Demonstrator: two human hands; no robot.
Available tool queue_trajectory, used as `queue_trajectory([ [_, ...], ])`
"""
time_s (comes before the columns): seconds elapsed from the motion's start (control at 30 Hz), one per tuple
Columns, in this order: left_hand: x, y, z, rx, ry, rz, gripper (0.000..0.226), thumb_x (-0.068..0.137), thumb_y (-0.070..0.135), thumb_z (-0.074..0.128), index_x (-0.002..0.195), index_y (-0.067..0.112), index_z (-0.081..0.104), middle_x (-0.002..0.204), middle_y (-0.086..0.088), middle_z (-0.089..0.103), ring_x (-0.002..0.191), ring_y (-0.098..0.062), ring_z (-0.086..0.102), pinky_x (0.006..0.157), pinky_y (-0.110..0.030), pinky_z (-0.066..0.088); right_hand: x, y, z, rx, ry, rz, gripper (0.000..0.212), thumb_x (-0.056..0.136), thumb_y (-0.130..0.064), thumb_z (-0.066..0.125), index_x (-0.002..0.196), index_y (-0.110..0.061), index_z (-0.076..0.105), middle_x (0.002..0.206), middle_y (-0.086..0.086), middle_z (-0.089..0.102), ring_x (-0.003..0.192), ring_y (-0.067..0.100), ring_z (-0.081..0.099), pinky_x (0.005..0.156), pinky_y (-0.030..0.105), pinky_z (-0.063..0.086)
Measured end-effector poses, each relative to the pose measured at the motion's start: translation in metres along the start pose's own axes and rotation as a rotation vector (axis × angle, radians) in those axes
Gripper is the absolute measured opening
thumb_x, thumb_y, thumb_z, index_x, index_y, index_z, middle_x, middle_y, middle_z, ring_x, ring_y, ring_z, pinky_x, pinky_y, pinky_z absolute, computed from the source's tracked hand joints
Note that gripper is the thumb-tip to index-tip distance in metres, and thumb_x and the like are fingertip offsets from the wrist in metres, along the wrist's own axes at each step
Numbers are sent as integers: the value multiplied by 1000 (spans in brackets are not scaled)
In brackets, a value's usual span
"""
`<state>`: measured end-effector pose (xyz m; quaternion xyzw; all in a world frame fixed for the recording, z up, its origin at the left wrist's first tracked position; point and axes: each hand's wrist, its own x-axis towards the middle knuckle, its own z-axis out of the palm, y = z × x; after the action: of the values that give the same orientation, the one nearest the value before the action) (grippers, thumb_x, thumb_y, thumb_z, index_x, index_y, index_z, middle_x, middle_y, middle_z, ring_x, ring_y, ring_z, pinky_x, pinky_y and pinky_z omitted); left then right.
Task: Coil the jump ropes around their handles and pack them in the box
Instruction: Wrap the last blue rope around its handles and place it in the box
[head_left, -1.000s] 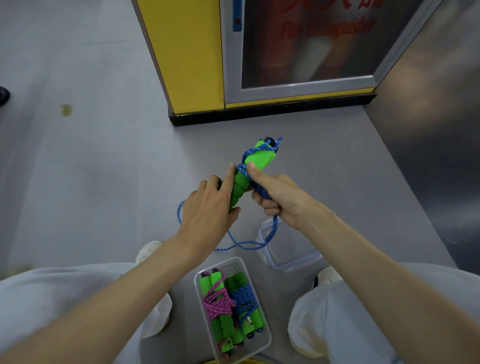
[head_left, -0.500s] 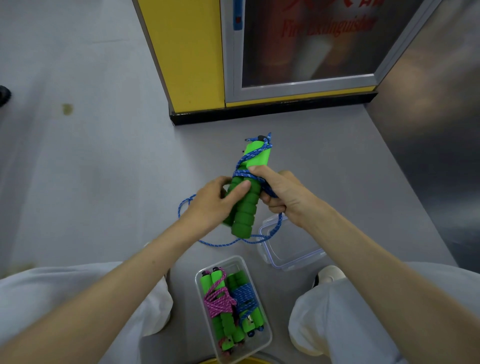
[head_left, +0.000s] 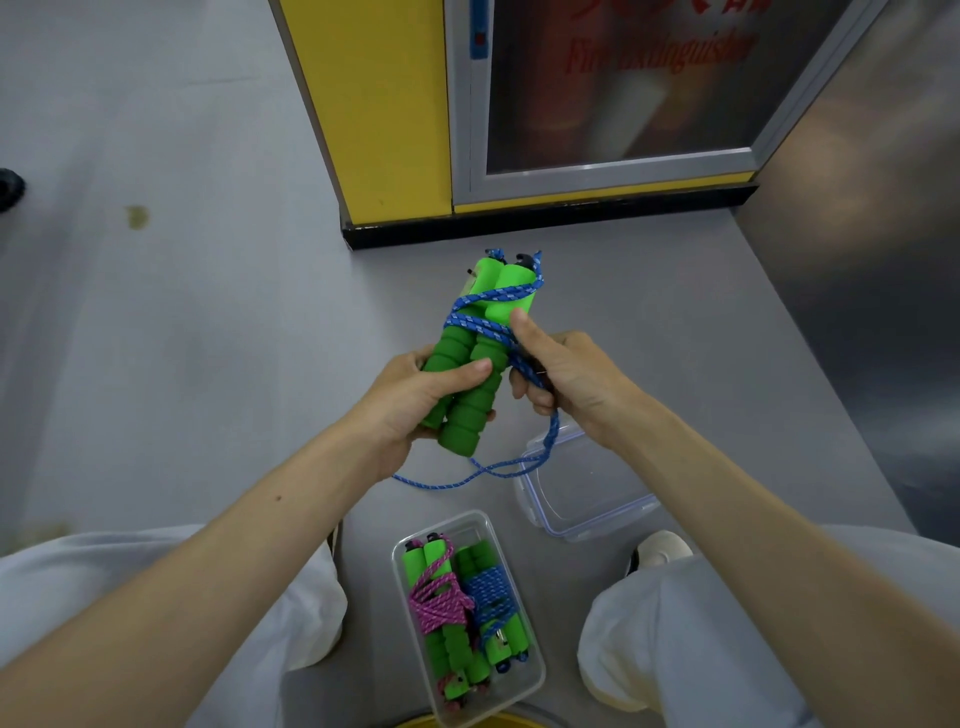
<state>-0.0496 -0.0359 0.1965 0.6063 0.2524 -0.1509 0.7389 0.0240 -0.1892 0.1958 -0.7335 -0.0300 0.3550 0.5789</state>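
My left hand (head_left: 415, 400) grips the lower part of two green foam jump rope handles (head_left: 475, 353), held side by side and upright above the floor. A blue rope (head_left: 480, 325) crosses the handles in a few turns. My right hand (head_left: 566, 379) pinches the rope beside the handles, its thumb against the right handle. The loose end of the blue rope (head_left: 462, 478) hangs in a loop down to the floor. Between my knees lies a clear plastic box (head_left: 535, 670) holding a pink-roped bundle (head_left: 436, 603) and a blue-roped bundle (head_left: 493, 597).
A clear lid (head_left: 587, 493) lies on the grey floor (head_left: 208, 338) to the right of the box, under my right forearm. A yellow fire extinguisher cabinet (head_left: 384, 114) stands ahead, and a metal wall (head_left: 872, 260) runs along the right. My knees frame the box.
The two handles have turned from tilted right to nearly upright and side by side. My left hand shifted its grip to their lower part. The loose rope loop on the floor has grown shorter.
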Motion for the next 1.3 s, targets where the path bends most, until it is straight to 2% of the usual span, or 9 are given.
queue_trajectory([
  [0.17, 2, 1, -3, 30, 144, 32, 38, 78, 24, 75, 111, 14, 60, 91, -6, 73, 78, -26, 72, 65, -31, 55, -1, 3, -4, -41, -44, -10, 34, 89, -34, 63, 93, -1, 69, 59, 6, 53, 41, 9, 33, 44, 20, 32],
  [0.3, 4, -1, -5, 97, 222, 54, 37, 75, 26, 78, 106, 16, 60, 94, -6, 72, 81, -24, 70, 60, -29, 52, -1, 5, -5, -132, -56, 25, 15, 87, -15, 67, 93, -1, 70, 56, 3, 53, 42, 8, 34, 44, 19, 32],
  [0.47, 4, -1, -7, 127, 282, 85, 29, 74, 26, 79, 96, 19, 60, 94, -6, 70, 83, -23, 69, 60, -28, 51, -1, 5, -4, -171, -56, 35, 23, 90, -25, 63, 79, -7, 71, 59, 1, 56, 49, 8, 46, 54, 19, 43],
  [0.57, 6, 0, -10, 145, 318, 92, 27, 75, 26, 79, 92, 20, 58, 94, -6, 70, 84, -24, 69, 63, -30, 53, -2, 4, -5, -115, -70, 38, 26, 93, -27, 59, 83, -6, 71, 64, 1, 58, 55, 9, 50, 62, 21, 48],
  [0.73, 11, -6, -8, 412, 400, 175, 34, 72, 35, 79, 93, 17, 59, 86, -1, 67, 81, -21, 66, 72, -36, 55, -3, 4, -3, -50, -124, 23, 33, 98, -25, 49, 96, 1, 69, 65, 3, 57, 45, 9, 42, 53, 22, 43],
  [0.87, 9, -7, -2, 787, 525, 259, 42, 74, 50, 72, 89, 17, 52, 76, 2, 61, 71, -22, 62, 66, -41, 52, -5, 3, 0, -73, -185, 16, 37, 101, -25, 43, 100, 3, 67, 58, 3, 53, 40, 7, 32, 48, 20, 35],
  [1.0, 5, -12, 6, 1109, 598, 372, 40, 84, 49, 63, 90, 18, 39, 71, 7, 49, 65, -20, 49, 53, -32, 29, -3, 4, 4, -94, -205, 52, 35, 103, -21, 38, 102, 1, 65, 52, -2, 45, 40, 6, 25, 43, 18, 26],
  [1.1, 4, -17, 6, 1184, 589, 468, 38, 87, 45, 61, 90, 18, 34, 77, 5, 48, 63, -19, 46, 53, -30, 26, -3, 5, 5, -75, -205, 83, 34, 104, -17, 35, 103, 3, 62, 55, 0, 46, 39, 5, 25, 42, 17, 25],
  [1.3, 4, -23, 7, 1230, 492, 477, 35, 91, 34, 58, 93, 17, 27, 74, 4, 45, 59, -21, 41, 52, -32, 25, -2, 6, 7, 77, -131, 143, 32, 103, -12, 34, 100, 6, 60, 55, 4, 50, 35, 5, 28, 40, 18, 27],
])
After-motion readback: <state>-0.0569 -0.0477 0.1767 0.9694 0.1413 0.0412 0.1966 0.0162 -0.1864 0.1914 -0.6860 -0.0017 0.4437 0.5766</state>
